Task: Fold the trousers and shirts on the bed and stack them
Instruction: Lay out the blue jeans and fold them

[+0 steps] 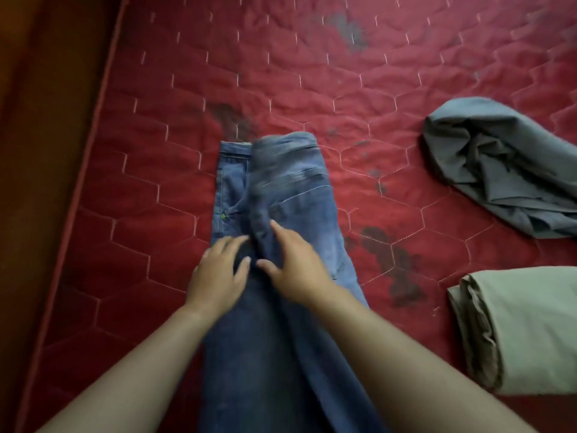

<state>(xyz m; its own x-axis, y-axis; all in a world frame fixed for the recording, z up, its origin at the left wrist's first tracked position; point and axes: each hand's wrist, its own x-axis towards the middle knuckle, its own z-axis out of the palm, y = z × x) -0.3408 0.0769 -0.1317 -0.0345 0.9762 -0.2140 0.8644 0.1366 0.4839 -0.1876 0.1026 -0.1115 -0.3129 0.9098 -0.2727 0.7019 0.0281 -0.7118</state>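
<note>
A pair of blue jeans [290, 189] lies lengthwise on the red quilted mattress [281, 73], waistband far from me, one half folded over the other along the middle. My left hand [218, 276] rests flat on the left side of the jeans near the crotch, fingers spread. Beside it, my right hand [295, 265] presses on the folded-over half with straight fingers. A crumpled grey garment [496, 164] lies at the right. A folded beige garment [524, 329] sits at the lower right.
The mattress has dark stains [393, 264] right of the jeans and more further back. Its left edge runs diagonally beside a brown wooden surface [40, 151].
</note>
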